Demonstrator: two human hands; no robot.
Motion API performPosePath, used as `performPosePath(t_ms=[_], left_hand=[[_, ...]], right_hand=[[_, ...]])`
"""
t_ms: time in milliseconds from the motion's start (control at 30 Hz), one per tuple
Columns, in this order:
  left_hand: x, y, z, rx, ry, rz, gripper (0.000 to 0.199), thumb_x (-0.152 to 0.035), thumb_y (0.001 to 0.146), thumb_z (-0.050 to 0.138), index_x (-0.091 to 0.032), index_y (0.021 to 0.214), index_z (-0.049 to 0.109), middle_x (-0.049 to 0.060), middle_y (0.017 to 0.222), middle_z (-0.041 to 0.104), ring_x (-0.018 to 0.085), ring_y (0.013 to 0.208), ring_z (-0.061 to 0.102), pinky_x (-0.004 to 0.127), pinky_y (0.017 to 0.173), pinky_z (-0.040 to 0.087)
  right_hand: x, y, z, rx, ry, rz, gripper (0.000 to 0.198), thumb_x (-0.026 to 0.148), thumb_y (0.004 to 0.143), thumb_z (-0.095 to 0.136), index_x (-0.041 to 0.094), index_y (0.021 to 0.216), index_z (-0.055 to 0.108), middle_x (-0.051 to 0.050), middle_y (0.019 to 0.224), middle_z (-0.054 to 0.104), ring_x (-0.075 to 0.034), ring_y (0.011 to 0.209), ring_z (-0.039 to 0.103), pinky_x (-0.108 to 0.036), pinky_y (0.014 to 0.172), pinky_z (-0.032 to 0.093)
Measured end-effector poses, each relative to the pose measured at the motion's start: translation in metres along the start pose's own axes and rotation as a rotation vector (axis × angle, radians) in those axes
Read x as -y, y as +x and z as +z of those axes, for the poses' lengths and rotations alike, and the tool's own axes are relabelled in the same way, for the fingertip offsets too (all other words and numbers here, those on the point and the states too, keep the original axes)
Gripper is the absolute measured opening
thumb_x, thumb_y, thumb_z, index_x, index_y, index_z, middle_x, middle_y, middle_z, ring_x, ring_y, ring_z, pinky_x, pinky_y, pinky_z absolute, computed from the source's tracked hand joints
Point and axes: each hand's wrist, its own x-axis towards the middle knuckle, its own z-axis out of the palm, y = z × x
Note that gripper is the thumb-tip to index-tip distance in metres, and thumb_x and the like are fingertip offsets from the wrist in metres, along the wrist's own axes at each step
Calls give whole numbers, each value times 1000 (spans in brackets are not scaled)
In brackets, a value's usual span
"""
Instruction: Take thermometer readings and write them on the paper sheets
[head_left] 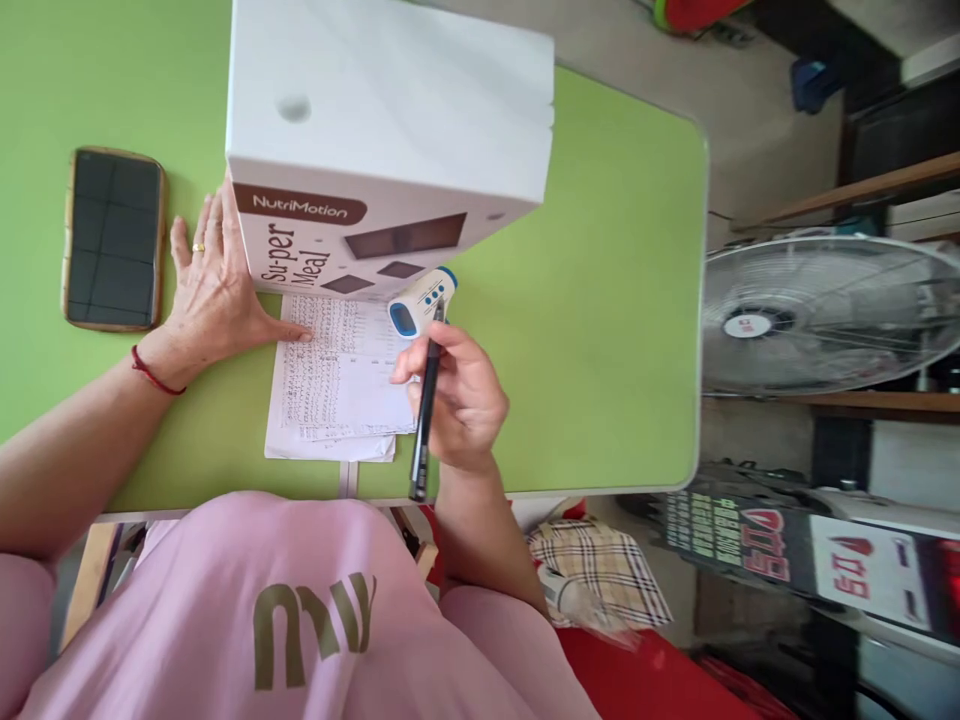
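Note:
My left hand [212, 285] lies with fingers spread beside the left edge of a white NutriMotion box [390, 100], its fingertips partly hidden by the box. The thumb rests on a stack of papers [322, 390] covered in rows of handwriting. My right hand [465, 400] is closed around a black pen [425, 425], whose tip points away from me. Just past the pen's tip, near the box's lower edge, lies a white and blue device [421, 300] with a small screen and buttons, resembling an infrared thermometer; part of it is hidden by my right hand.
A smartphone [114, 240] in a worn case lies on the green table [600, 330], left of my left hand. Beyond the table's right edge stand a fan [825, 315] and a printed carton [795, 550]. Checked cloth [600, 565] hangs below the table edge.

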Motion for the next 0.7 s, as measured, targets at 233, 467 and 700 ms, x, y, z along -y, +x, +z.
performPosePath(t_ms=[233, 467, 700], left_hand=[[0, 1, 0, 27, -42, 17, 130, -66, 40, 98, -26, 148, 36, 12, 148, 44, 52, 150, -5, 76, 118, -8], [0, 3, 5, -34, -64, -17, 127, -63, 40, 99, -26, 145, 39, 12, 143, 48, 51, 149, 0, 74, 117, -10], [-9, 3, -2, 32, 63, -23, 126, -66, 44, 97, -27, 149, 39, 10, 150, 42, 51, 150, 3, 67, 118, -22]], right_hand=[[-10, -9, 17, -69, -71, 133, 31, 50, 98, 48, 27, 103, 67, 1, 68, 56, -15, 61, 55, -34, 60, 50], [-20, -9, 24, -125, -100, 221, 26, 44, 95, 50, 26, 107, 65, 2, 71, 61, -14, 61, 57, -31, 60, 51], [-16, -4, 25, -99, -288, 97, 7, 28, 86, 62, 23, 86, 67, 3, 73, 65, -10, 56, 55, -27, 55, 49]])
